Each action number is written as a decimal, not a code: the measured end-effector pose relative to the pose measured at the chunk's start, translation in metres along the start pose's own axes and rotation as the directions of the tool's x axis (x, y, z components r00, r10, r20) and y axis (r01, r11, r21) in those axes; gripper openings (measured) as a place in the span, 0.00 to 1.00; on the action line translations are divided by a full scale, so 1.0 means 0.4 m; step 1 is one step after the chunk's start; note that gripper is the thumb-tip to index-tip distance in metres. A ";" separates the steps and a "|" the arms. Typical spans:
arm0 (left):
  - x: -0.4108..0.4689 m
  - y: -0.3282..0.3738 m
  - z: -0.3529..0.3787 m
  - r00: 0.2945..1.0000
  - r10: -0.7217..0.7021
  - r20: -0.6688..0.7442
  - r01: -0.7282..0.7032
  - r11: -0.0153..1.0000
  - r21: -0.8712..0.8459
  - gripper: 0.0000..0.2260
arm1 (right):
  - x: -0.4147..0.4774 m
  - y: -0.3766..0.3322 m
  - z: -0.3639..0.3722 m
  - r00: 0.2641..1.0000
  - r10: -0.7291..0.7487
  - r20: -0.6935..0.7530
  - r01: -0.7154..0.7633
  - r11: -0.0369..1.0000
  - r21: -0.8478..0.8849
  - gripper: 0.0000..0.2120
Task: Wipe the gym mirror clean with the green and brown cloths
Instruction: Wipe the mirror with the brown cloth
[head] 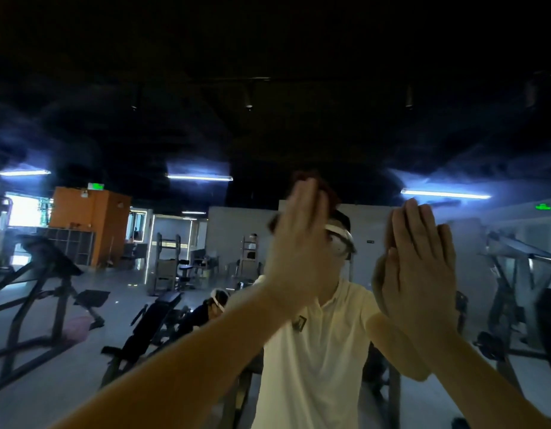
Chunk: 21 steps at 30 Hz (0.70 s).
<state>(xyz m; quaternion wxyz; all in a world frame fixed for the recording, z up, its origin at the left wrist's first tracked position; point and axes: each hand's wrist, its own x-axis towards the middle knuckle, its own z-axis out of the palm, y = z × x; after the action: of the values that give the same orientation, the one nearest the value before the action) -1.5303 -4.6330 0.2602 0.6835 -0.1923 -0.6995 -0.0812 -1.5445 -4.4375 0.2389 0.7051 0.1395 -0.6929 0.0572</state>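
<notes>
While the left hand [299,252] and, at its three o'clock, the right hand [423,267] are reaching open-fingered to the mirror [113,134], no cloth is showing. Bare palms are risking smears.

The mirror [119,131] stood upright, filling the view, its reflection black toward 12 o'clock; pale haze clouded the glass at 10 and 2 o'clock around reflected lights [198,177].

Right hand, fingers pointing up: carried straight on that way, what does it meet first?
Nothing visible: only more mirror lies above the right hand. Whether the palm touches it is unclear.
</notes>
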 end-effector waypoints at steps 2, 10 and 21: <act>-0.016 0.090 0.041 0.981 0.165 0.104 -0.163 0.986 -0.022 0.31 | -0.005 0.016 -0.007 0.999 -0.049 0.010 0.049 0.998 0.030 0.32; -0.062 -0.153 -0.107 0.967 0.202 0.157 -0.224 0.964 0.141 0.34 | -0.042 -0.008 -0.034 0.996 -0.007 0.093 0.005 1.000 0.019 0.28; -0.205 -0.166 -0.109 0.925 -0.380 -0.020 0.380 0.922 0.071 0.32 | -0.122 -0.048 -0.011 0.994 -0.028 0.101 0.023 0.998 0.055 0.27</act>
<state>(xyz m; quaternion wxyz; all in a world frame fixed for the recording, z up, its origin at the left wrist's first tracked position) -1.5157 -4.7232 0.1915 0.6634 -0.0278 -0.7240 -0.1870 -1.5367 -4.4490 0.1881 0.6655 0.1701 -0.7243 0.0598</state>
